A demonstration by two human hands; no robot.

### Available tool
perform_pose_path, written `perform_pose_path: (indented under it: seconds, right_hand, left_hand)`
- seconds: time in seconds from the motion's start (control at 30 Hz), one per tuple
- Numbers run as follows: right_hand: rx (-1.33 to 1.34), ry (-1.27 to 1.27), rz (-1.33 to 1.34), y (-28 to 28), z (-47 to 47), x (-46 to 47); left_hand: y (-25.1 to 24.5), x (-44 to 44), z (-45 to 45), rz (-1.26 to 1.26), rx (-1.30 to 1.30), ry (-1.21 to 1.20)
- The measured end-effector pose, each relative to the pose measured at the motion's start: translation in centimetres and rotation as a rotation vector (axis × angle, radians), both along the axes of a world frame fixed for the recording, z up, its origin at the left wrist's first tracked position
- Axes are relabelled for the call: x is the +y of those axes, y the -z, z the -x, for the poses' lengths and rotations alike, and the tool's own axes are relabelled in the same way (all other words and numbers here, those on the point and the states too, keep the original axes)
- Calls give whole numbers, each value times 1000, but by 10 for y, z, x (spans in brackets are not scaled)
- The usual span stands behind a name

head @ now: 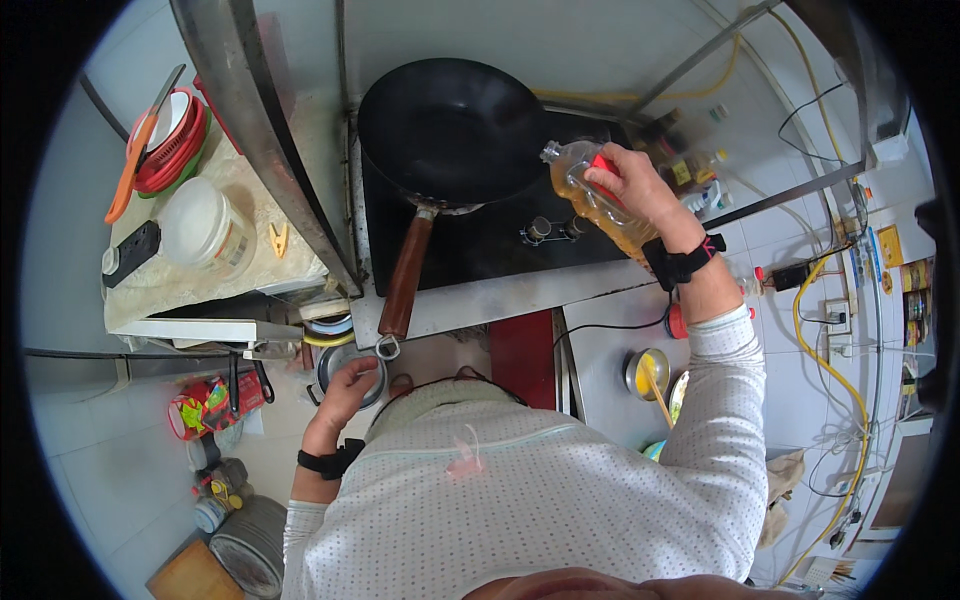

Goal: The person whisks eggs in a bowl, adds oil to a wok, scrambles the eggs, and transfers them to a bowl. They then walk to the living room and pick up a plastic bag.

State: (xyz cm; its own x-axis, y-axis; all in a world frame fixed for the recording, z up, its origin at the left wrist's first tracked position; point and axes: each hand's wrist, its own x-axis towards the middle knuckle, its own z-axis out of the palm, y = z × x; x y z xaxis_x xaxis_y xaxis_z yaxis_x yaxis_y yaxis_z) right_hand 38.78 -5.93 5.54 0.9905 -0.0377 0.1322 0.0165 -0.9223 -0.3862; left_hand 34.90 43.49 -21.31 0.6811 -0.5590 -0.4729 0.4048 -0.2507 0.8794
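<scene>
A clear plastic bottle [566, 178] of amber liquid, probably cooking oil, is gripped by its red handle in my right hand [637, 184]. It is tilted, its uncapped mouth pointing left at the right rim of the black wok [450, 127]. I cannot tell whether liquid is flowing out. The wok sits on a black cooktop [480, 255], with its brown wooden handle [406, 281] towards me. My left hand [350, 388] hangs just below the metal ring [388, 346] at the handle's end and holds nothing.
Control knobs [538, 230] stand on the cooktop's front right. On the right counter is a metal bowl [646, 373] of yellow liquid, with chopsticks [661, 403] in it. At left, a shelf bears a white tub [206, 225] and red baskets [176, 154]. A metal post [289, 150] separates shelf and cooktop.
</scene>
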Motion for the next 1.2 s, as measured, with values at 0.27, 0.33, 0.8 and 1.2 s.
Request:
perform_pose_path:
  seconds: [0.27,0.33,0.8,1.2]
  right_hand:
    - [66,-23,141,-6,-11,-1]
    - [81,-23,151,-7,-12,-2]
    - [71,-2,145,-15,-7,-9]
    - [-42,136,59,-17,-3,-13]
  left_hand:
    - [-2,1,-1,6,-1,-25]
    - [-2,1,-2,9,-7,-20]
    - [-11,-4,-5,28,36,-21]
    - [-13,-6,-1,44,-29,1]
